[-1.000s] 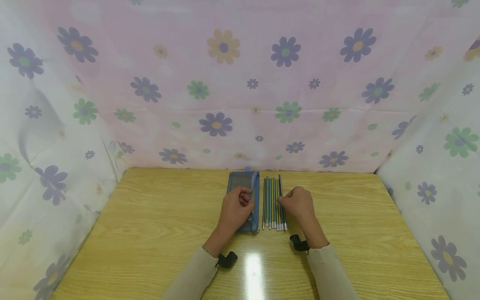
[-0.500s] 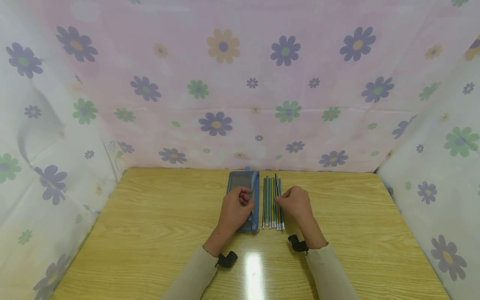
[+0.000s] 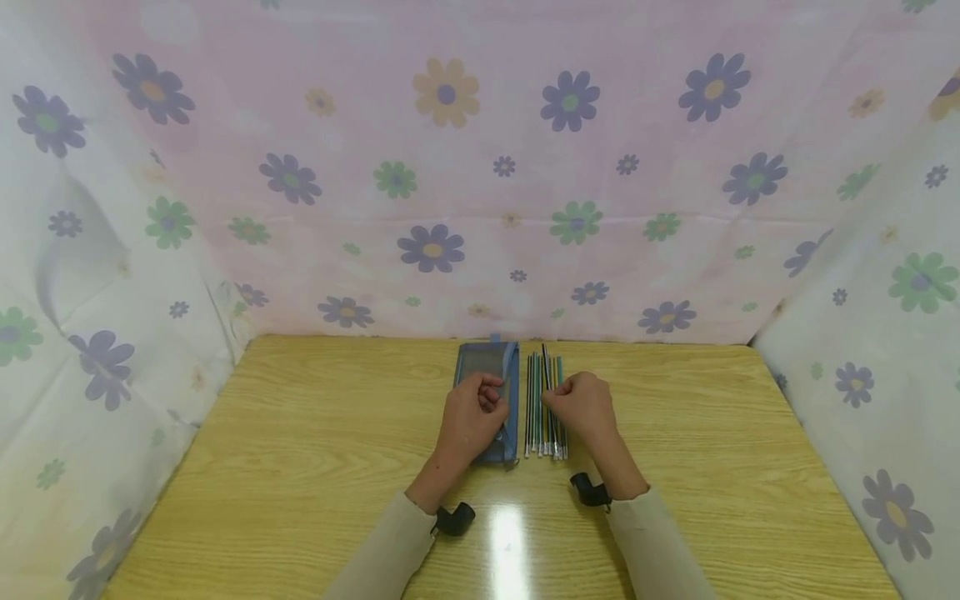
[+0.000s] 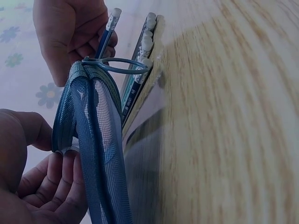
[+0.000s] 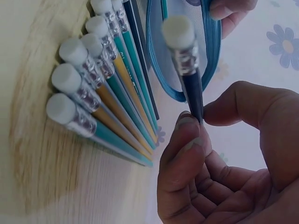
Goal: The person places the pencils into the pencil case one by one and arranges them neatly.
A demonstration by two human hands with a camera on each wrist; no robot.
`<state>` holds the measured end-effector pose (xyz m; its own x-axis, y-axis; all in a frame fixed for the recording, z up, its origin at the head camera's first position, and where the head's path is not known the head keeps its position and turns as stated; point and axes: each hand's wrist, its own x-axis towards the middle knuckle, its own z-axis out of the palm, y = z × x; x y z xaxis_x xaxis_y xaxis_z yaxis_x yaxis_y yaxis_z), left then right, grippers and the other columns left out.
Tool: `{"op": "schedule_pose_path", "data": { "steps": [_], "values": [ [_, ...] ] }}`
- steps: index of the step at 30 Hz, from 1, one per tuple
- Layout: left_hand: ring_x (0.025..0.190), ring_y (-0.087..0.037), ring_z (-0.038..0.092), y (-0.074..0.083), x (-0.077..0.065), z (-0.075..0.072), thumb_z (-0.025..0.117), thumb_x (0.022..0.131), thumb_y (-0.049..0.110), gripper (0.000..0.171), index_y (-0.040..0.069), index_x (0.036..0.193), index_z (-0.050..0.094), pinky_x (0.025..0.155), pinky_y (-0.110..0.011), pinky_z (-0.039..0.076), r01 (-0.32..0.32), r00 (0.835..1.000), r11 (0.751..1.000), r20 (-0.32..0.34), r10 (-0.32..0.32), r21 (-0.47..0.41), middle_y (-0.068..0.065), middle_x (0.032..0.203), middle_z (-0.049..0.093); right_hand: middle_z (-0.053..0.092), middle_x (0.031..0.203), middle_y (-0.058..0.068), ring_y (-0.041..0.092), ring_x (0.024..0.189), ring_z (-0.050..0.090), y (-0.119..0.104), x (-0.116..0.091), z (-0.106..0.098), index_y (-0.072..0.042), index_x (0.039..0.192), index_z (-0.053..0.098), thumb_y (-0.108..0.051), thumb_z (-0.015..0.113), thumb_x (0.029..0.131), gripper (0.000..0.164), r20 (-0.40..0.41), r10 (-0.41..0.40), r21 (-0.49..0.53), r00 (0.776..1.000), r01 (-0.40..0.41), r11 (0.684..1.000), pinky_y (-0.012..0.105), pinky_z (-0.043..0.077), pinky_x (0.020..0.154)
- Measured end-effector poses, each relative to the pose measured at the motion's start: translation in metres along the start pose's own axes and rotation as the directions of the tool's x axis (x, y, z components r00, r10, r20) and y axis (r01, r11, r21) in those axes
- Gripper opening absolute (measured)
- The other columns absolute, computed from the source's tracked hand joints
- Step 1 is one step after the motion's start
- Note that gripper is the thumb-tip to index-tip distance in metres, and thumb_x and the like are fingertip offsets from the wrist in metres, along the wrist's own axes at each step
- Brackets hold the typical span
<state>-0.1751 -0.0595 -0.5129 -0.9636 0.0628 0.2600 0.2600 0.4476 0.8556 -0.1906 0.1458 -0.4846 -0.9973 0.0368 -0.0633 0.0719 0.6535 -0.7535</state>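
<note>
beige cuffs (image 3: pixel 660 542) nearest, a black camera (image 3: pixel 455 519) on each wrist. beyond them, right hand (image 3: pixel 585 408): thumb and fingertips pinching one dark pencil (image 5: pixel 191 88), eraser end toward the person, raised over the row of pencils (image 5: pixel 112 98). left hand (image 3: pixel 468 421): thumb and fingers pinching the rim of the blue mesh pouch (image 4: pixel 100 154), which sits just left of the row, mouth gaping to the right.

looks like a carry from row to pouch. a light pinch should do, pencil near parallel to the row so its far tip clears the rim. left hand best holding the rim taut, as mesh probably sags. avoid brushing the row; loose pencils could skew or roll. the zip pull (image 4: pixel 126 72) at the near corner might snag.

surface (image 3: pixel 337 433): pale yellow wood grain, rounded back corners, a bright glare patch (image 3: pixel 508 550) close in. farthest, flowered cloth (image 3: pixel 645 275), pink behind, whiter and creased at both sides.
</note>
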Motion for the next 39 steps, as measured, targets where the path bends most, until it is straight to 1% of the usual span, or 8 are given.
{"op": "schedule_pose_path", "data": {
  "steps": [6,13,20,25,34,39],
  "values": [
    [0.074,-0.012,0.067,0.000,0.001,0.000,0.072,0.092,0.001,0.026,-0.001,0.118,0.072,0.068,-0.027,0.058,-0.002,1.000,1.000,0.003,0.002,-0.003,-0.002,0.087,0.068,0.067,0.062,0.003,0.016,0.053,0.057,-0.003,0.000,0.003,-0.006,0.072,0.077,-0.019,0.078,0.089,0.022,-0.020,-0.015,0.008,1.000,0.015,1.000,0.028,0.046,0.051],
    [0.075,-0.011,0.067,-0.001,0.000,0.000,0.073,0.092,0.001,0.026,0.000,0.118,0.072,0.068,-0.027,0.058,-0.004,1.000,1.000,0.004,0.004,0.004,0.000,0.087,0.068,0.069,0.063,0.003,0.016,0.052,0.058,-0.004,-0.001,0.009,-0.007,0.072,0.078,-0.019,0.079,0.089,0.021,-0.010,-0.008,0.020,1.000,0.008,1.000,0.028,0.047,0.052],
    [0.074,-0.011,0.067,0.000,0.000,0.000,0.074,0.092,0.001,0.026,0.000,0.118,0.072,0.067,-0.027,0.058,-0.003,1.000,1.000,-0.003,0.003,0.008,0.000,0.087,0.069,0.072,0.068,0.004,0.016,0.056,0.062,-0.004,-0.001,0.014,-0.007,0.076,0.080,-0.018,0.078,0.090,0.017,-0.011,-0.013,0.025,1.000,0.014,1.000,0.030,0.051,0.056],
    [0.075,-0.012,0.067,0.000,0.000,0.000,0.074,0.092,0.002,0.026,0.000,0.118,0.072,0.068,-0.027,0.058,-0.002,1.000,1.000,0.001,0.002,0.005,-0.001,0.087,0.069,0.073,0.070,0.004,0.016,0.059,0.065,-0.005,-0.001,0.016,-0.005,0.081,0.081,-0.017,0.078,0.089,0.015,-0.011,-0.033,0.046,0.999,0.034,0.998,0.033,0.055,0.058],
    [0.075,-0.013,0.067,0.001,-0.001,0.000,0.074,0.093,0.002,0.026,0.000,0.119,0.072,0.067,-0.027,0.058,-0.001,1.000,1.000,0.004,0.001,0.001,-0.002,0.087,0.069,0.072,0.074,0.006,0.017,0.061,0.063,-0.008,-0.002,0.021,-0.003,0.086,0.080,-0.013,0.074,0.088,0.012,-0.013,-0.027,0.100,1.000,0.028,0.995,0.031,0.053,0.057],
    [0.075,-0.013,0.068,0.002,-0.001,-0.001,0.073,0.094,0.002,0.026,0.000,0.120,0.072,0.067,-0.027,0.058,0.000,1.000,1.000,0.004,0.000,-0.004,-0.002,0.088,0.069,0.072,0.073,0.006,0.016,0.061,0.064,-0.008,-0.001,0.025,-0.003,0.089,0.081,-0.013,0.074,0.090,0.013,-0.014,-0.041,0.114,0.999,0.042,0.993,0.031,0.053,0.056]
  ]
}}
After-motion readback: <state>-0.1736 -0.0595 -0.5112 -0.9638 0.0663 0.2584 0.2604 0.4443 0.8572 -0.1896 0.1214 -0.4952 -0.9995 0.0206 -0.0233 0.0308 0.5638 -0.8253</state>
